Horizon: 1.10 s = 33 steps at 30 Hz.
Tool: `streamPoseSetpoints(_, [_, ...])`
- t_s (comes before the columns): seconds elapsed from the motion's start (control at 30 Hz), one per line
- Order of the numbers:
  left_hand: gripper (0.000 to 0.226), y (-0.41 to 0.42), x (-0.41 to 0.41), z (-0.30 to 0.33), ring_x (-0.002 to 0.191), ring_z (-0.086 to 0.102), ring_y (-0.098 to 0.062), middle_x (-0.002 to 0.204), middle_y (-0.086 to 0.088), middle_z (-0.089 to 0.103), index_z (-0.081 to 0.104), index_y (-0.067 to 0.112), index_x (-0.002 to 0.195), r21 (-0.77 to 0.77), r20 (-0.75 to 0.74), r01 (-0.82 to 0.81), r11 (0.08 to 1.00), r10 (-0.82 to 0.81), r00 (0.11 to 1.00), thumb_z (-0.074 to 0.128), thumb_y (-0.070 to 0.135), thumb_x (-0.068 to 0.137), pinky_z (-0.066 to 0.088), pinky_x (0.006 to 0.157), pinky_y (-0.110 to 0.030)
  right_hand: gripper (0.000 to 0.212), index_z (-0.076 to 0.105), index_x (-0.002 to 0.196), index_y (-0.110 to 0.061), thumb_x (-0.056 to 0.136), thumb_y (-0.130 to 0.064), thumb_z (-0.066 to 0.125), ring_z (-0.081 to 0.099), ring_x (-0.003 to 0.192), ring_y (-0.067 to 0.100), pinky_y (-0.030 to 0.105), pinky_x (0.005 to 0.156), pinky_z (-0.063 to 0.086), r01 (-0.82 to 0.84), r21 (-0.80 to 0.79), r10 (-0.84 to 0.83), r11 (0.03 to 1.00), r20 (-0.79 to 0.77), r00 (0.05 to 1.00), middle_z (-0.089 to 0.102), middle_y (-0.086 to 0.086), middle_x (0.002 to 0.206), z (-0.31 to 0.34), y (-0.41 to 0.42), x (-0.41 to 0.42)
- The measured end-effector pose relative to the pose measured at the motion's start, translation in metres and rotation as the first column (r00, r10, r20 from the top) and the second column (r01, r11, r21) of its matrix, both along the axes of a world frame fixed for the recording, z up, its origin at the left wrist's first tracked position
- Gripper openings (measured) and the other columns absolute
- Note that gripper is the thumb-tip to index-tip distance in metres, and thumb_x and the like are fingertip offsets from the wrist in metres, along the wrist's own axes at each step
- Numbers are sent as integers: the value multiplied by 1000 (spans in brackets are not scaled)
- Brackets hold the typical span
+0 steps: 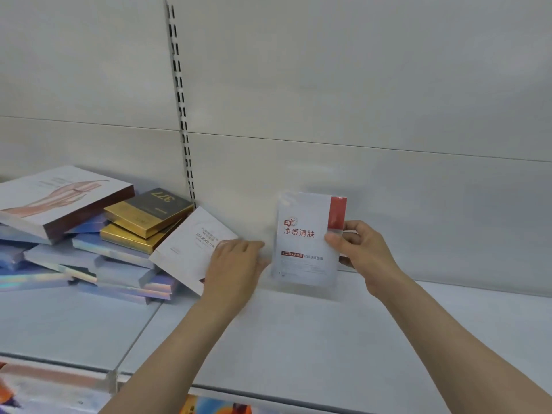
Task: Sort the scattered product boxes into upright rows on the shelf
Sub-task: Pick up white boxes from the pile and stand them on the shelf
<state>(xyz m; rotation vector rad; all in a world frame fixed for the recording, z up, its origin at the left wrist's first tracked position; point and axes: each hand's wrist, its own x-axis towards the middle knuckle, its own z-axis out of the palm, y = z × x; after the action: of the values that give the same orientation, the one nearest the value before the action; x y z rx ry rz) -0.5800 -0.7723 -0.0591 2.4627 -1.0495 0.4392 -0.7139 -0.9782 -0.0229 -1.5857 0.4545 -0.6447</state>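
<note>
My right hand point(363, 249) pinches the white box with the red corner point(304, 240) at its right edge, thumb on the front face, the other fingers curled behind. The box stands upright on the shelf point(298, 339), its back close to the rear panel point(358, 100); I cannot tell whether it touches. My left hand point(236, 261) is blurred, so I cannot tell how its fingers lie. It hovers just left of the box in my grip, over the lower corner of the white MARUDI box point(194, 243).

That MARUDI box leans against the heap further left: two gold boxes point(143, 222), the iridescent blue ones point(89, 258), and a large white box with a dark edge point(59, 198) on top.

To do this step well, I judge I should seat the bottom edge of the held box flat before loosening the pinch, squaring the face to the front. The box looks thin and light, so it could tip forward with nothing beside it. Steadying it from the left seems wise.
</note>
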Motion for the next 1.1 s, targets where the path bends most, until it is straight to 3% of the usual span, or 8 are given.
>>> streamPoseSetpoints(0.1, [47, 14, 9, -12, 149, 10, -26, 156, -2, 33, 47, 31, 139, 304, 152, -158, 939, 116, 982, 27, 51, 101, 3, 118, -48, 26, 63, 105, -18, 84, -18, 78, 74, 86, 16, 31, 73, 59, 59, -22, -60, 998, -54, 997, 77, -3, 90, -21, -2, 9])
streamPoseSetpoints(0.23, [51, 22, 9, -18, 149, 10, -29, 159, -4, 27, 48, 33, 138, 407, 212, -195, 892, 116, 970, 22, 54, 100, -1, 118, -51, 24, 66, 99, -23, 81, -20, 81, 72, 88, 17, 37, 79, 61, 178, -67, -183, 982, -78, 980, 73, -1, 94, -39, -3, 21])
streamPoseSetpoints(0.37, [54, 22, 7, -16, 149, 11, -29, 159, -4, 26, 48, 32, 140, 408, 220, -213, 888, 131, 967, 20, 56, 100, 0, 119, -50, 21, 66, 92, -29, 78, -26, 82, 70, 85, 12, 28, 67, 59, 269, -164, -285, 949, -82, 955, 71, -6, 89, -40, -4, 29])
streamPoseSetpoints(0.47, [58, 21, 6, -14, 149, 12, -28, 159, -3, 26, 47, 31, 140, 406, 207, -225, 886, 150, 967, 17, 58, 99, 0, 119, -50, 33, 59, 104, -26, 79, -29, 81, 66, 84, 6, 22, 65, 52, 306, -260, -338, 916, -89, 937, 69, -10, 88, -39, -2, 32])
streamPoseSetpoints(0.53, [60, 21, 5, -14, 149, 12, -27, 159, -3, 27, 48, 30, 140, 398, 208, -231, 888, 157, 965, 16, 59, 98, 0, 119, -49, 52, 50, 121, -22, 80, -29, 81, 64, 86, 8, 27, 73, 52, 322, -279, -357, 905, -84, 931, 68, -8, 93, -39, -1, 33])
streamPoseSetpoints(0.63, [61, 20, 6, -15, 149, 14, -26, 158, -3, 29, 50, 29, 139, 379, 208, -232, 896, 162, 965, 16, 59, 98, 0, 119, -48, 62, 46, 134, -17, 82, -31, 78, 62, 94, 14, 33, 85, 50, 276, -333, -336, 902, -138, 932, 64, -7, 103, -37, -1, 36])
streamPoseSetpoints(0.93, [61, 18, 9, -18, 149, 13, -27, 159, -2, 27, 48, 29, 140, 382, 197, -247, 891, 183, 963, 19, 62, 97, -2, 118, -48, 49, 56, 122, -18, 81, -31, 80, 61, 95, 13, 29, 82, 46, 207, -397, -309, 894, -212, 927, 61, -15, 94, -37, 2, 45])
streamPoseSetpoints(1.1, [59, 17, 10, -19, 149, 12, -26, 159, -1, 27, 48, 30, 140, 389, 201, -258, 884, 192, 961, 20, 61, 98, -1, 118, -48, 47, 55, 121, -19, 82, -32, 78, 59, 93, 14, 29, 79, 45, 204, -417, -321, 886, -231, 919, 63, -9, 102, -37, 2, 46])
